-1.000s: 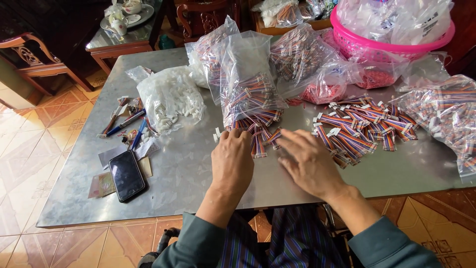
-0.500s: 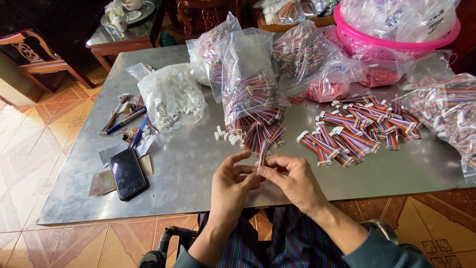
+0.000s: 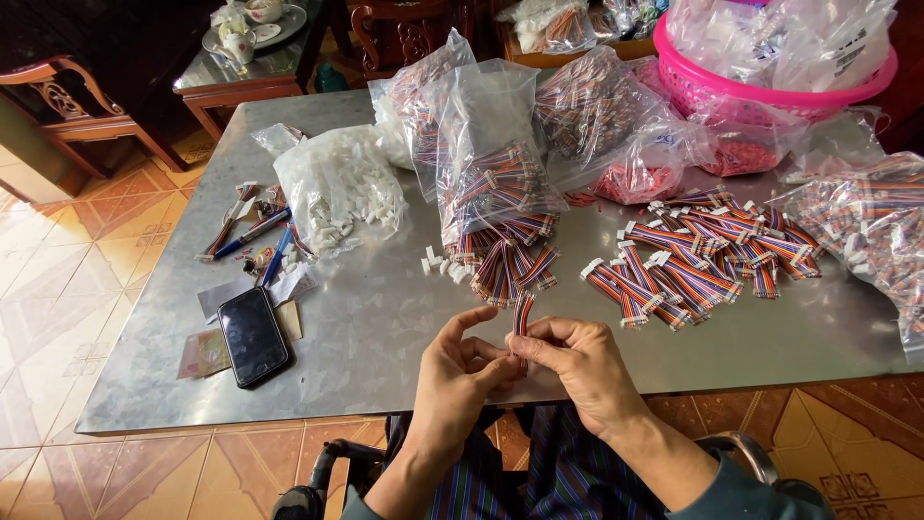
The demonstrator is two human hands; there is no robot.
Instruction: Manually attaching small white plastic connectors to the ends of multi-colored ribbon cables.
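Striped ribbon cable [image 3: 522, 314]: short multicolour piece, held upright at lower centre of the frame, just over the near edge of the metal table [image 3: 385, 318]. Both hands are on it. Right hand [image 3: 577, 371] pinches its lower part between thumb and forefinger, remaining fingers curled in. Left hand [image 3: 460, 371] meets it from the left, fingertips closed at the same spot, forefinger raised and arched above. Whether a white connector is between the fingertips, cannot tell.

Directly above the hands, centre frame: open clear bag of cables [image 3: 496, 183] spilling a small heap onto the table, with a few loose white connectors [image 3: 435, 260] just left of the spill. Right of centre: loose pile of cables with white ends [image 3: 698, 255], well apart from the hands. Far right edge: another clear bag of cables [image 3: 866, 226]. Upper right: pink basket [image 3: 770, 91] stuffed with plastic bags. Left of centre: clear bag of white connectors [image 3: 337, 188].

Lower left of the table: black phone [image 3: 253, 335] face up, lying on paper scraps; pens [image 3: 252, 233] and small tools just above it. Upper left, off the table: dark wooden chair [image 3: 67, 106] and a side table with a tea set [image 3: 252, 17]. Orange tiled floor [image 3: 58, 289] on the left.
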